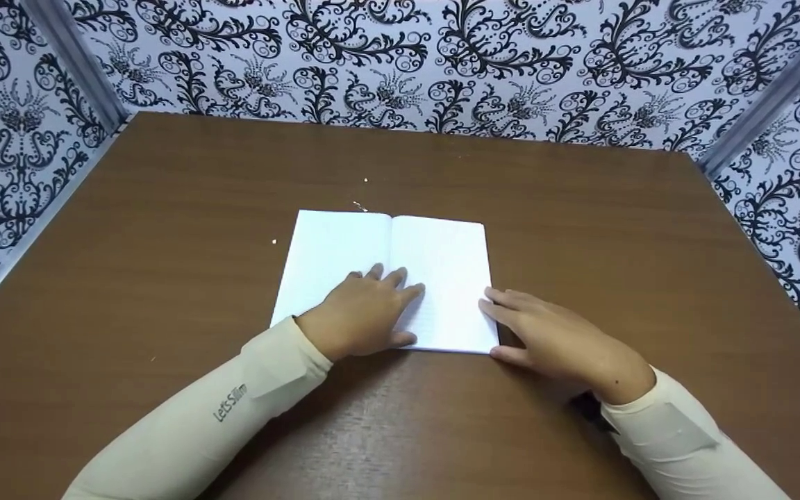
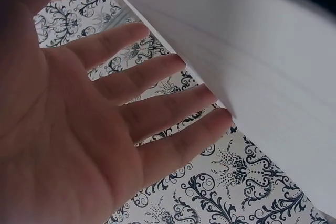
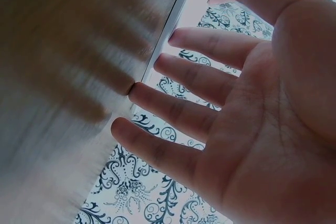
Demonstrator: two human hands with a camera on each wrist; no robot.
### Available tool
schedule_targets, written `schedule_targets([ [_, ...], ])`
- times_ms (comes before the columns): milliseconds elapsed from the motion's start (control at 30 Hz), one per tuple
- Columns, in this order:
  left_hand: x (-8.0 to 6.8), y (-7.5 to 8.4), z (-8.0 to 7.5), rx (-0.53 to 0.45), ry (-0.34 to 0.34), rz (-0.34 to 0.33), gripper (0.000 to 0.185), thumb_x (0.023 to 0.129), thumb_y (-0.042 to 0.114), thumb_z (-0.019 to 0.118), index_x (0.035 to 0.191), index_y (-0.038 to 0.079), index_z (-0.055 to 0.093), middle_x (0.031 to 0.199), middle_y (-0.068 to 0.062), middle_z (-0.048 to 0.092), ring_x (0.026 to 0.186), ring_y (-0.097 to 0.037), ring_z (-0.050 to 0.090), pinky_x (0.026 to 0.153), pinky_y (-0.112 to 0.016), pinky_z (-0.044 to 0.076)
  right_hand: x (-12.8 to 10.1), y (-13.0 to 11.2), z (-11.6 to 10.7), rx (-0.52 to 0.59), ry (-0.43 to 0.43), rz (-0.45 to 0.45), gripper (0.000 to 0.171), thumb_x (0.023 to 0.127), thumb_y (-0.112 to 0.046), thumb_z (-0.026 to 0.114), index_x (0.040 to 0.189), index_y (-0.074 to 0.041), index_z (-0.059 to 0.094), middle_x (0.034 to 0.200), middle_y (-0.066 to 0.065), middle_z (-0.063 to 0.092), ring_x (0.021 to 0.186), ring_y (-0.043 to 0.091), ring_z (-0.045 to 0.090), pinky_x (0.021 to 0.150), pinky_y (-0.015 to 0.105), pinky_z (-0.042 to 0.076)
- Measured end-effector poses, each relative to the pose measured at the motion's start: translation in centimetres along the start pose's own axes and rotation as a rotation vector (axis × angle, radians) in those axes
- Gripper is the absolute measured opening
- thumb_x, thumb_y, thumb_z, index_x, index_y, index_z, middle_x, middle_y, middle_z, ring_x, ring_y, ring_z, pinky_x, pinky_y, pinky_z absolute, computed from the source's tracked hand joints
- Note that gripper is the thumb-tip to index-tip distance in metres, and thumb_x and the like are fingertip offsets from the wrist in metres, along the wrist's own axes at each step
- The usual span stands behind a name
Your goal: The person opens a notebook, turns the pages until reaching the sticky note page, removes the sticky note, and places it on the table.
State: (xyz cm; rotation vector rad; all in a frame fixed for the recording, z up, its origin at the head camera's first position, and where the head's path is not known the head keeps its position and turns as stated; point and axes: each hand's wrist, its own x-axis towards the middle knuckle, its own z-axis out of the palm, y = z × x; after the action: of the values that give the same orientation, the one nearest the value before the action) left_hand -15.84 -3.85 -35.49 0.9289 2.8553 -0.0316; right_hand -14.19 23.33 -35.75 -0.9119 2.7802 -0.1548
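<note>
An open notebook (image 1: 448,271) with white pages lies flat on the brown table. Across its lower middle, near the centre fold, my left hand (image 1: 365,312) rests with fingers spread. Its fingertips touch the page (image 2: 252,61) in the left wrist view. At the notebook's right edge is my right hand (image 1: 553,333), its fingers extended and the fingertips at the page border. The right wrist view shows that hand's palm (image 3: 252,119) and straight fingers, with nothing held between them.
The brown table (image 1: 580,208) spreads around the notebook. Small white scraps lie beyond and left of it, one scrap (image 1: 274,242) near its left edge. Patterned black-and-white walls (image 1: 386,62) stand behind and on both sides.
</note>
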Motion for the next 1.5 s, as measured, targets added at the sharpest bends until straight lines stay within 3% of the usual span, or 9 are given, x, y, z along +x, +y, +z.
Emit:
schedule_targets([
  [300, -0.13, 0.14, 0.08, -0.068, -0.041, -0.007, 0.075, 0.087, 0.054, 0.07, 0.149, 0.017, 0.047, 0.157, -0.017, 0.04, 0.14, -0.048, 0.042, 0.104, -0.059, 0.046, -0.09, -0.08, -0.06, 0.009, 0.011, -0.008, 0.063, 0.096, -0.031, 0.067, 0.147, 0.0, 0.046, 0.156, 0.019, 0.041, 0.143, 0.041, 0.04, 0.112, 0.056, 0.037],
  [700, -0.17, 0.26, 0.07, -0.032, -0.019, 0.004, 0.077, 0.088, 0.056, 0.069, 0.148, 0.014, 0.047, 0.155, -0.019, 0.043, 0.134, -0.048, 0.049, 0.102, -0.055, 0.049, -0.09, -0.1, -0.11, 0.007, 0.005, 0.0, 0.064, 0.096, -0.031, 0.066, 0.148, 0.0, 0.045, 0.157, 0.019, 0.04, 0.143, 0.041, 0.04, 0.112, 0.056, 0.037],
  [1500, -0.33, -0.47, -0.34, -0.064, -0.061, 0.036, 0.068, 0.092, 0.047, 0.065, 0.15, 0.016, 0.047, 0.157, -0.017, 0.041, 0.137, -0.047, 0.046, 0.108, -0.055, 0.044, 0.05, -0.07, -0.02, -0.001, 0.01, -0.007, 0.064, 0.095, -0.031, 0.068, 0.147, -0.001, 0.047, 0.157, 0.02, 0.039, 0.143, 0.041, 0.04, 0.112, 0.056, 0.038],
])
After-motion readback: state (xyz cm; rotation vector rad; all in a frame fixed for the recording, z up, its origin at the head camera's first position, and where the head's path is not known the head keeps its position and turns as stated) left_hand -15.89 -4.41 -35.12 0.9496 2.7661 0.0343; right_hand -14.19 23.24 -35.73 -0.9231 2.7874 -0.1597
